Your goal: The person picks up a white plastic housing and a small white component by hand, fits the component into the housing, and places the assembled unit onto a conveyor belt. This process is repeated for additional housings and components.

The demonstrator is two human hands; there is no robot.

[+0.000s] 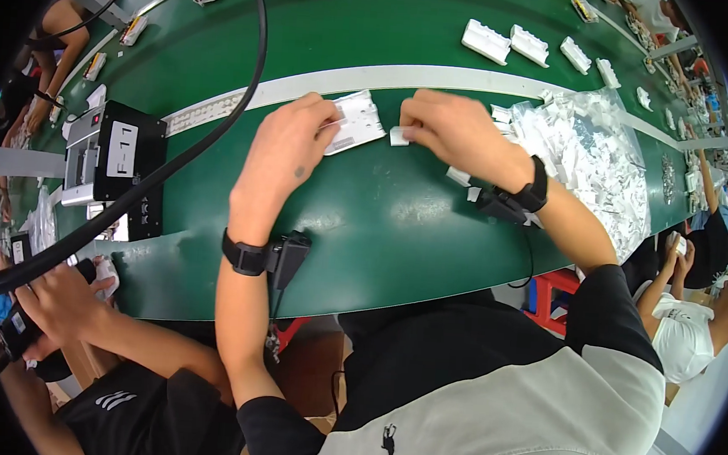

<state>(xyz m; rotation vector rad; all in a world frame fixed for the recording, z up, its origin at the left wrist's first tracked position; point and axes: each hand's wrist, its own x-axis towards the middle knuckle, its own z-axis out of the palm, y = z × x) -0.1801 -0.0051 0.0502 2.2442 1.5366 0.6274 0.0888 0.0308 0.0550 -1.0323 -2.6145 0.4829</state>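
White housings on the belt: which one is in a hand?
The flat white housing held by the left hand, at the pale stripe. The four blocky white housings lie untouched farther up the green belt.

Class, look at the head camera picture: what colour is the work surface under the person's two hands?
Dark green work surface, crossed by a white stripe; the head view shows it.

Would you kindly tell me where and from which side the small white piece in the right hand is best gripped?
Probably by its two long edges, coming from its right end. The small white piece lies flat on the green belt and is short, so a fingertip pinch suits it. The right hand already covers that end, while the left hand and the flat white part it holds crowd the other side.
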